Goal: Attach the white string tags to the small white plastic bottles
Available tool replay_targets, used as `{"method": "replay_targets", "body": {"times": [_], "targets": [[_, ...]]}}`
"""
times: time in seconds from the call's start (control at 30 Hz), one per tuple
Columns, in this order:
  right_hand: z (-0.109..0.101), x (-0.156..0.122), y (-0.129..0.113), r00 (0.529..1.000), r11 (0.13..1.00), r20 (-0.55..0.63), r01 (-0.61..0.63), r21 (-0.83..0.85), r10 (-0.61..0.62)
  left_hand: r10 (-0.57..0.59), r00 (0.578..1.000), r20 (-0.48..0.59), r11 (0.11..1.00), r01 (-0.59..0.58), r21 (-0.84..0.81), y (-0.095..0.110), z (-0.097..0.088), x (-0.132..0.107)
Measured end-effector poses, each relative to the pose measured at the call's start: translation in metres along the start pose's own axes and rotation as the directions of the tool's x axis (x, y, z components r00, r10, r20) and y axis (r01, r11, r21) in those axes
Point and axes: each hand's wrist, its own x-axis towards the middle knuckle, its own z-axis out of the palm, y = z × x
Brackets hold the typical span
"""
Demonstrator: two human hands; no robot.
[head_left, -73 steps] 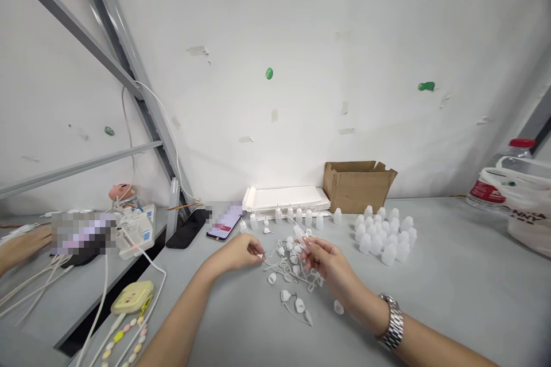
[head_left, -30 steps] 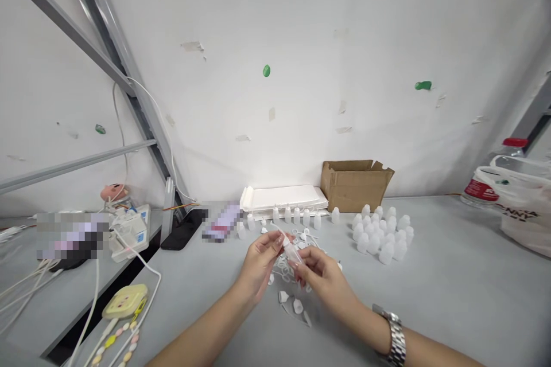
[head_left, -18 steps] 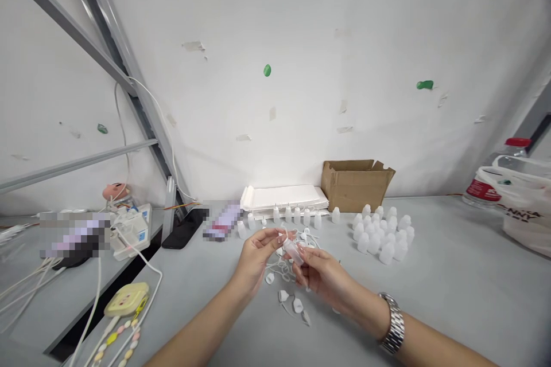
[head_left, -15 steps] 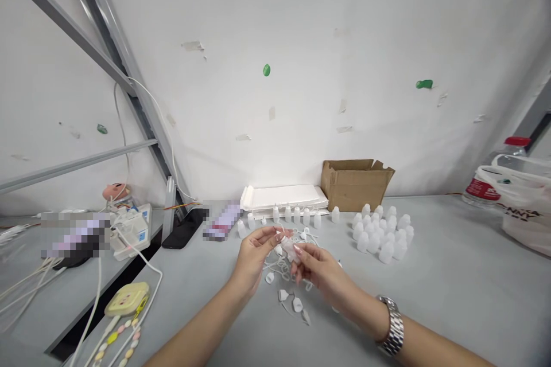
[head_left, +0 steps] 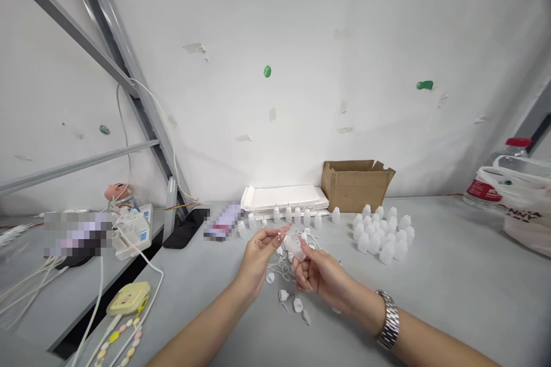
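Observation:
My right hand (head_left: 321, 275) grips a small translucent white bottle (head_left: 295, 248), held tilted above the grey table (head_left: 451, 298). My left hand (head_left: 258, 255) pinches at the bottle's upper end with thumb and fingertips; what it pinches there is too small to name. Under both hands lies a pile of small white caps with thin tethers (head_left: 293, 298). A row of small bottles with nozzles (head_left: 297, 217) stands behind the hands, and a cluster of several white bottles (head_left: 385, 236) stands to the right.
An open cardboard box (head_left: 355, 184) and a stack of white trays (head_left: 282, 198) sit against the wall. A phone (head_left: 221, 221), a power strip (head_left: 129, 297) and cables lie at the left by a gap between tables. A water bottle (head_left: 495, 180) and plastic bag (head_left: 527, 206) stand far right.
My left hand came from the cap pile up to the bottle held in my right hand. Both hands have since worked together at the bottle's top end, turning it slightly.

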Motion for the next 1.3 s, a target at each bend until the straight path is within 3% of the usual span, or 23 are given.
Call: {"method": "replay_targets", "body": {"times": [0.17, 0.3, 0.37, 0.5, 0.6, 0.7, 0.8, 0.93, 1.07, 1.17, 1.3], "targets": [[0.000, 0.002, 0.003, 0.993, 0.992, -0.077, 0.080, -0.097, -0.088, 0.054, 0.998, 0.010, 0.989, -0.055, 0.134, 0.000, 0.000, 0.000], [0.002, 0.002, 0.007, 0.958, 0.942, -0.147, 0.200, -0.269, -0.245, 0.027, 0.998, -0.054, 0.993, -0.021, 0.115, -0.004, -0.001, -0.001], [0.003, 0.002, 0.007, 0.949, 0.934, -0.166, 0.215, -0.284, -0.268, 0.014, 0.998, -0.059, 0.996, -0.008, 0.090, -0.005, 0.000, -0.001], [0.004, 0.000, 0.003, 0.988, 0.981, -0.109, 0.091, -0.170, -0.110, 0.004, 1.000, -0.015, 0.999, -0.003, 0.052, -0.003, 0.003, -0.002], [0.003, 0.000, 0.001, 0.996, 0.977, -0.080, 0.007, -0.212, -0.024, 0.005, 1.000, 0.002, 0.998, -0.005, 0.060, 0.000, 0.004, -0.004], [0.003, 0.000, 0.002, 0.979, 0.918, -0.126, 0.103, -0.382, -0.162, 0.000, 0.999, -0.043, 0.997, 0.004, 0.071, 0.000, 0.002, -0.003], [0.003, 0.000, 0.004, 0.920, 0.821, -0.168, 0.219, -0.526, -0.354, -0.009, 0.996, -0.092, 0.998, 0.015, 0.064, -0.002, -0.002, -0.002], [0.002, -0.002, 0.007, 0.887, 0.741, -0.169, 0.240, -0.627, -0.430, -0.018, 0.996, -0.090, 0.998, 0.023, 0.054, -0.003, -0.002, 0.000], [-0.003, -0.002, 0.004, 0.840, 0.666, -0.175, 0.261, -0.699, -0.513, -0.011, 1.000, -0.016, 0.997, 0.013, 0.082, 0.009, -0.002, 0.002], [-0.006, -0.003, -0.001, 0.840, 0.677, -0.184, 0.261, -0.688, -0.511, 0.048, 0.985, 0.166, 0.969, -0.086, 0.230, 0.025, -0.005, 0.001], [-0.005, -0.004, -0.005, 0.856, 0.647, -0.146, 0.252, -0.719, -0.496, 0.177, 0.948, 0.264, 0.762, -0.302, 0.574, 0.032, -0.010, 0.000]]}}
